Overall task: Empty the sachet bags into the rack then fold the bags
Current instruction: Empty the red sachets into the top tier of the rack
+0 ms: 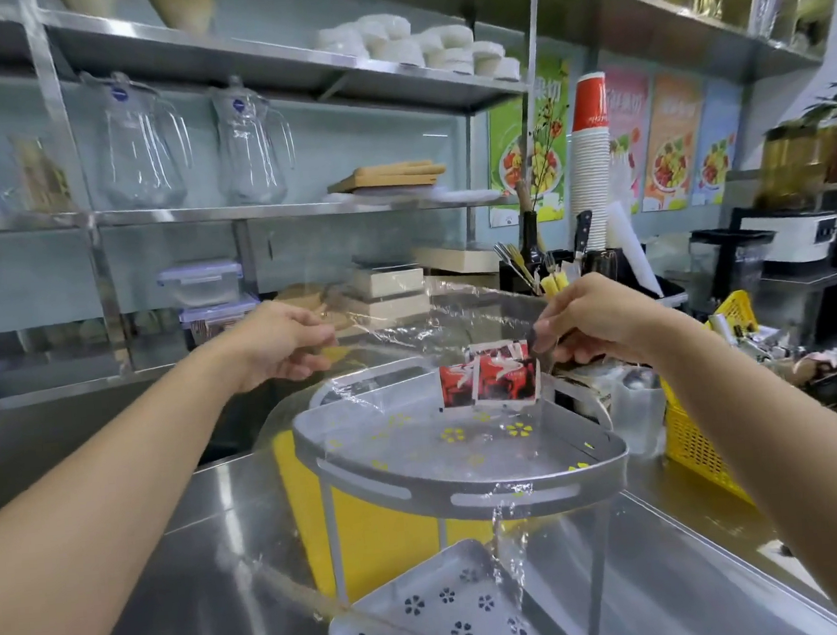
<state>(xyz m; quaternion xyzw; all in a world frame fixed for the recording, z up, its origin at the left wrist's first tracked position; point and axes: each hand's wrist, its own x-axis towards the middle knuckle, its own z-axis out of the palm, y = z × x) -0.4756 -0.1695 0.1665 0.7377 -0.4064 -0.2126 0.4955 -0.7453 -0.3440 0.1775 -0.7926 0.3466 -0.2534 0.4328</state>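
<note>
A clear plastic bag (pixel 406 318) is stretched in the air between my two hands, above a grey two-tier rack (pixel 469 483). My left hand (pixel 283 345) pinches the bag's left edge. My right hand (pixel 592 318) pinches its right edge. Red and black sachets (pixel 491 381) hang or drop just below my right hand, over the back of the rack's top tray, which has flower-shaped holes. The lower tray (pixel 429 612) is bare. Part of the bag trails down across the rack's front rim.
The rack stands on a steel counter (pixel 202 585) with a yellow box (pixel 373 536) behind it. A yellow basket (pixel 702 445) of items sits at the right. Steel shelves with glass jugs (pixel 143 148) line the left wall; paper cups (pixel 589 163) and utensils stand behind.
</note>
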